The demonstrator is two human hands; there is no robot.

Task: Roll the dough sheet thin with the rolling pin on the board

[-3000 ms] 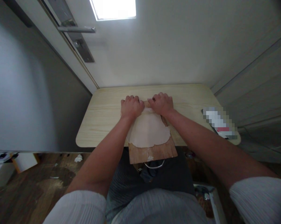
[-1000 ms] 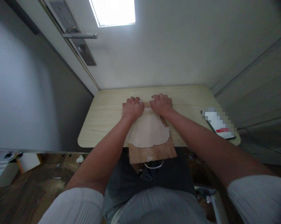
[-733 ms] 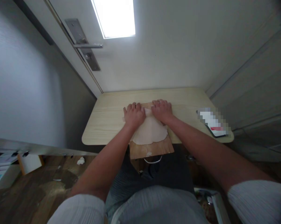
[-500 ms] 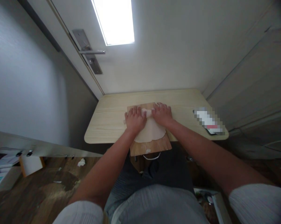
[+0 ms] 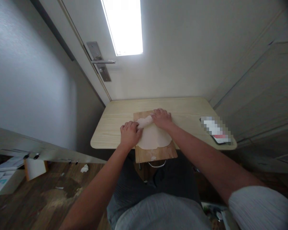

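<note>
A pale sheet of dough (image 5: 154, 137) lies on a wooden cutting board (image 5: 155, 155). Its far edge is wrapped into a roll, apparently round a rolling pin that the dough and my hands cover. My left hand (image 5: 129, 132) is closed over the roll's left end, thumb on the near side, just off the board's left edge. Over the right end, my right hand (image 5: 161, 118) curls its fingers, farther from me than the left. The roll slants between them, and the flat dough spreads toward me.
The board rests on a light wooden table (image 5: 110, 127) and juts past its near edge. A phone (image 5: 215, 131), blurred out, lies at the table's right. Behind stands a door with a metal handle (image 5: 104, 62). Crumpled paper (image 5: 84, 168) is on the floor at left.
My left hand has moved left and toward me, and the roll now slants. More of the rolled dough shows between my hands. The whole view has shifted slightly.
</note>
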